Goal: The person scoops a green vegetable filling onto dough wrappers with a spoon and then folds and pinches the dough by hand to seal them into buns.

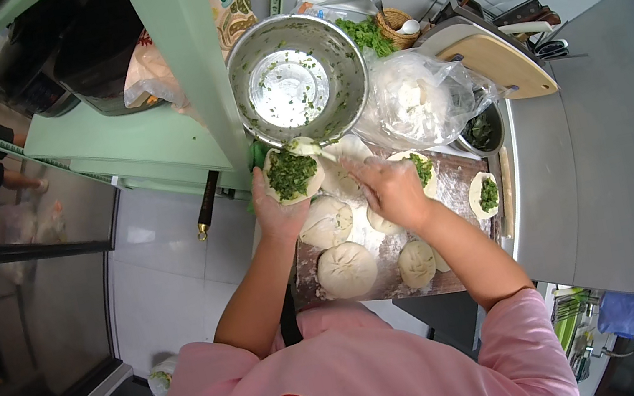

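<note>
On my left hand [282, 217] rests a round dough wrapper [307, 190] heaped with chopped green filling [290, 174]. My right hand [386, 187] grips a light-coloured spoon [306, 146], its bowl at the filling's upper edge. Just beyond stands a large steel bowl [351, 104] with green bits stuck to its inside. Several pleated, closed buns, among them one nearest me [347, 270] and a smaller one [416, 264], sit on the floured board [317, 300]. Two open wrappers with filling [423, 161] [484, 195] lie to the right. A dough round [344, 174] is partly behind my right hand.
A clear plastic bag with white contents [411, 98] touches the bowl's right side. Behind it are leafy greens [367, 33], a wicker basket [396, 25] and a wooden cutting board [497, 64]. A rolling pin [507, 190] lies along the right edge. A green shelf [185, 62] rises at left.
</note>
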`<state>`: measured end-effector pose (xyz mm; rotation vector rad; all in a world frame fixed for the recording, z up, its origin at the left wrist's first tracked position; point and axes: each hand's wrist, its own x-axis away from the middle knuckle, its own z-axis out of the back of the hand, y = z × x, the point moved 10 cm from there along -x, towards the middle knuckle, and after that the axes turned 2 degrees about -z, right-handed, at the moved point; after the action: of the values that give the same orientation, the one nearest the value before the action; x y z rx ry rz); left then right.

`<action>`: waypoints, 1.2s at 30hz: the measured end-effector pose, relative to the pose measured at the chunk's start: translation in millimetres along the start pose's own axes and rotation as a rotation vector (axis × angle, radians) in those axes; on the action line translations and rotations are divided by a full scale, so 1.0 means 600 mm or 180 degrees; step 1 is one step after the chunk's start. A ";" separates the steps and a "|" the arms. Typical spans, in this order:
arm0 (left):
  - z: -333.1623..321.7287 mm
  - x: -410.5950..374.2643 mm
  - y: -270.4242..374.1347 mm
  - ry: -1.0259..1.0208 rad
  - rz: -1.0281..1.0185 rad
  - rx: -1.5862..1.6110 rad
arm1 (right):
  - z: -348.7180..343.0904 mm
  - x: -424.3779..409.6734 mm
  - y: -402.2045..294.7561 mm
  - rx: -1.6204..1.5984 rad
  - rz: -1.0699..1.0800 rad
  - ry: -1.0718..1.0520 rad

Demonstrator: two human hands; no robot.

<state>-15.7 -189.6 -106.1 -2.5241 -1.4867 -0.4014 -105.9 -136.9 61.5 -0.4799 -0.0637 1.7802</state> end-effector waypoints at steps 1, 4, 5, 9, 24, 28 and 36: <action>-0.003 0.001 0.000 -0.0013 0.0000 0.0016 | -0.003 0.010 -0.003 0.0041 0.0006 -0.0002; 0.001 0.005 0.003 0.0007 -0.0027 0.0040 | -0.006 0.034 0.012 -0.0304 -0.0064 0.0215; 0.000 0.004 0.005 -0.0043 -0.0041 0.0010 | -0.002 0.036 0.018 -0.0495 -0.0119 0.0367; -0.003 0.007 0.004 -0.0022 -0.0018 -0.0019 | -0.009 0.012 0.037 -0.0932 -0.0181 0.0641; -0.009 0.008 -0.001 0.0065 0.0012 -0.0037 | 0.006 -0.052 0.124 -0.0053 -0.0699 0.0044; 0.010 -0.001 -0.013 0.0190 0.0201 0.0095 | -0.010 -0.055 0.098 -0.0322 -0.0880 -0.0312; 0.004 0.001 -0.027 0.0153 0.0312 0.0187 | 0.003 0.030 0.020 -0.0669 -0.0324 0.0162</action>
<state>-29.2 -180.6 -108.0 -2.5109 -1.3317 -0.3942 -120.9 -123.0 54.2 -0.6611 -0.2373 1.6685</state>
